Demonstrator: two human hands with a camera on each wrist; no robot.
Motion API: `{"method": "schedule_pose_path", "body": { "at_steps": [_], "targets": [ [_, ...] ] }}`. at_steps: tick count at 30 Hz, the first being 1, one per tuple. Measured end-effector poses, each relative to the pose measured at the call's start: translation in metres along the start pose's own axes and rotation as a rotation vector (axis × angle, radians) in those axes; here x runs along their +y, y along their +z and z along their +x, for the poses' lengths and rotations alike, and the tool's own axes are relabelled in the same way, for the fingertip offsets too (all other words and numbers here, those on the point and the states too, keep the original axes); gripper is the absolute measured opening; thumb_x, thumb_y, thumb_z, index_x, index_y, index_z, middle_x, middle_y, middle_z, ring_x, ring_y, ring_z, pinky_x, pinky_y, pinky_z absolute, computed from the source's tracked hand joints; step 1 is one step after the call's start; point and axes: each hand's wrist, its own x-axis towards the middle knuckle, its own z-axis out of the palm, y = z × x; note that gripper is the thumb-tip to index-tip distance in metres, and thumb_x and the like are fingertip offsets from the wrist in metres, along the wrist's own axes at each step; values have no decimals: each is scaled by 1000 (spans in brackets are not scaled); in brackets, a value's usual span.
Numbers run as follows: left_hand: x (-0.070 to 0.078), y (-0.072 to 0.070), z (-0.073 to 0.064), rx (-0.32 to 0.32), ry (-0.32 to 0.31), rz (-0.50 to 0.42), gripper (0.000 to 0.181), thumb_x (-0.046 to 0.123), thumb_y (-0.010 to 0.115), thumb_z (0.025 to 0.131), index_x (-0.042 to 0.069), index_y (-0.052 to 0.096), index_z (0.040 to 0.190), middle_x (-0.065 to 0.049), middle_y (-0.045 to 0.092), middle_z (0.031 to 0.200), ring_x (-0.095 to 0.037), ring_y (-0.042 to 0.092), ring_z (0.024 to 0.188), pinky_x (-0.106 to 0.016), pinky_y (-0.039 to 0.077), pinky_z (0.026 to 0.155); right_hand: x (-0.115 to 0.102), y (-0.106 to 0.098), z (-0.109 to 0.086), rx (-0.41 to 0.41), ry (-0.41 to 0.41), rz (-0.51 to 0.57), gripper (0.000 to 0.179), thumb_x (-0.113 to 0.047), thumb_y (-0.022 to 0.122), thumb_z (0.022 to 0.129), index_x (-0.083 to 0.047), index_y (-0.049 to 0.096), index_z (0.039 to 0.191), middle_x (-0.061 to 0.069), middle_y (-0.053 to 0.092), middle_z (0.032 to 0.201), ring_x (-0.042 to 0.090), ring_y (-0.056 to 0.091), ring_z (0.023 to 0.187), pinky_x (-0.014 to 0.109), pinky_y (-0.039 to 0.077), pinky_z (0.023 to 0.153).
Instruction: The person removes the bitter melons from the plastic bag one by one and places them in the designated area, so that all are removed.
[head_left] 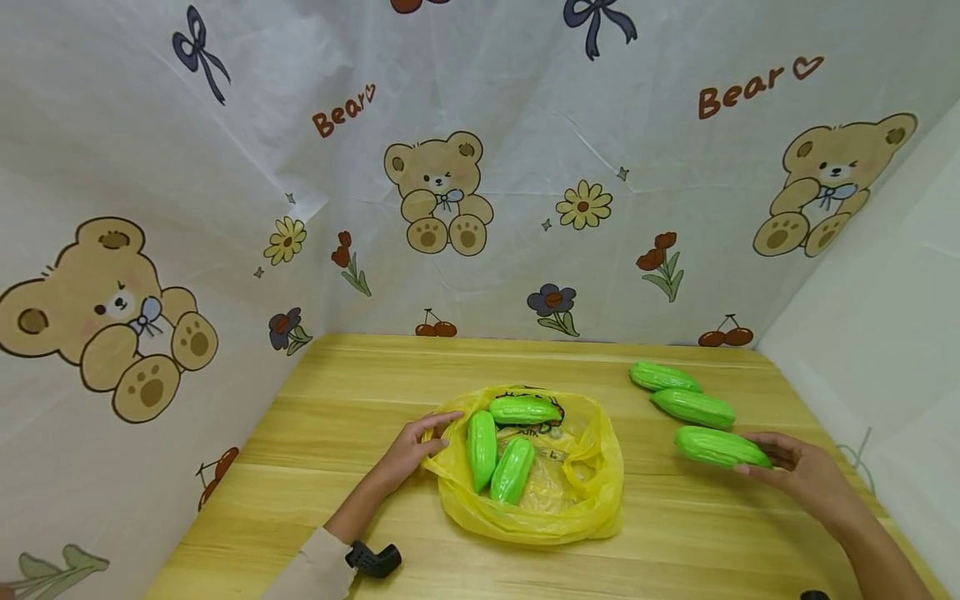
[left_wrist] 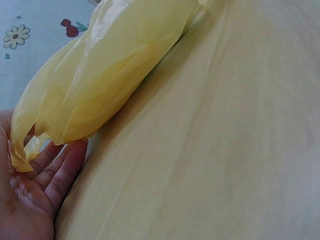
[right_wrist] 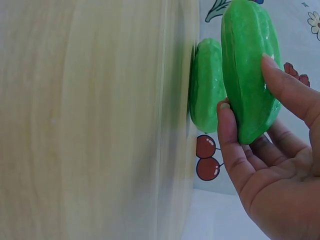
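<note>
A yellow plastic bag (head_left: 558,521) lies on the table with its mouth spread wide. Inside are three glossy green bitter melons: one along the back (head_left: 525,409), one at the left (head_left: 482,450) and one in front (head_left: 513,470). My left hand (head_left: 412,450) holds the bag's left rim; the left wrist view has the yellow film (left_wrist: 100,85) hanging between thumb and fingers. On the right, my right hand (head_left: 802,475) grips another bitter melon (head_left: 718,447) by its near end, thumb on one side and fingers on the other. The right wrist view shows this melon (right_wrist: 250,65) raised above the table.
Two more bitter melons, a far one (head_left: 663,377) and a nearer one (head_left: 693,408), lie on the wooden table (head_left: 360,375) just beyond the held melon. A bear-print cloth (head_left: 510,275) stands behind and to the left; a white wall (head_left: 885,333) borders the right.
</note>
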Motion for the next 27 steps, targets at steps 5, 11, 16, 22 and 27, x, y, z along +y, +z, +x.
{"method": "schedule_pose_path", "body": {
  "at_steps": [5,11,16,22,27],
  "targets": [
    [0,0,1,5,10,5,49,3,59,98,20,59,145,-4,56,144,-32,23,150,-61,14,118,2,-2,4,-23,17,12,59,-24,79,90,9,58,135,-34,57,108,-15,56,95,16,52,74],
    [0,0,1,8,19,14,50,2,59,98,21,60,144,-8,61,123,-30,28,144,-62,11,119,8,-4,9,-33,30,-2,62,-27,79,90,9,57,135,-33,55,109,-16,55,94,17,52,75],
    [0,0,0,3,11,7,49,3,59,98,20,59,145,-8,58,138,-33,19,151,-63,10,119,13,-6,13,-41,49,-42,64,-30,79,90,8,57,137,-17,63,116,-16,54,93,17,51,74],
    [1,0,-2,1,-10,-3,49,6,59,99,20,59,145,-8,55,146,-34,13,153,-63,10,119,12,-7,16,-54,70,-91,67,-34,79,90,7,56,138,23,62,130,-15,53,90,20,51,73],
    [1,0,-1,0,-15,-6,49,6,59,99,20,58,146,-3,48,154,-34,13,153,-62,15,118,12,-6,19,-52,70,-84,68,-34,78,90,8,56,138,27,58,133,-15,53,90,22,52,73]
  ]
}}
